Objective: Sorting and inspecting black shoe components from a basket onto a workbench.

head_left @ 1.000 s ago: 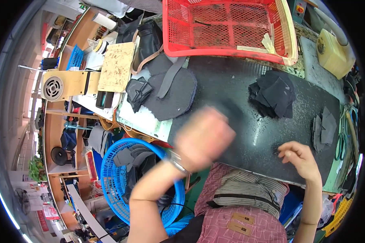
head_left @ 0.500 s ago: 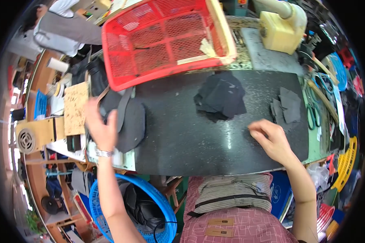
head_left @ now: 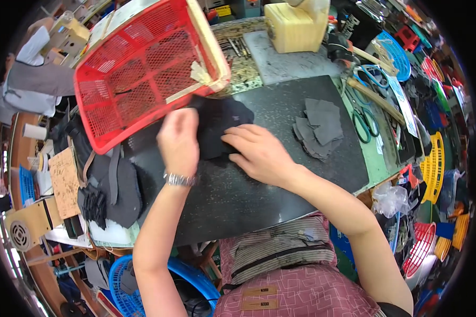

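Cluttered workshop benches ring a black worktop [head_left: 280,190], and near its far edge lies a heap of black fabric pieces [head_left: 219,129], the thing both hands are on. Only one such heap is under the hands; how many pieces it holds cannot be told. The left hand [head_left: 179,140] lies flat on its left side, fingers spread and pressing down, a metal wristwatch [head_left: 181,179] on the wrist. The right hand [head_left: 259,153] rests open on its right side, fingertips on the cloth, nothing clamped in either grip.

Half a second ago the left hand was out at the worktop's left end by the dark cut soles, and the right lay on bare worktop; now both have come together on the heap, which sits tucked against the rim of one red mesh basket [head_left: 137,68].

To the right, apart from the hands, a second stack of grey fabric pieces [head_left: 320,129] lies on the worktop. Beyond it one pair of green-handled scissors [head_left: 362,113] lies on the green mat. At the left end a pile of dark sole-shaped pieces [head_left: 116,190] rests, and a blue basket [head_left: 121,280] stands below.
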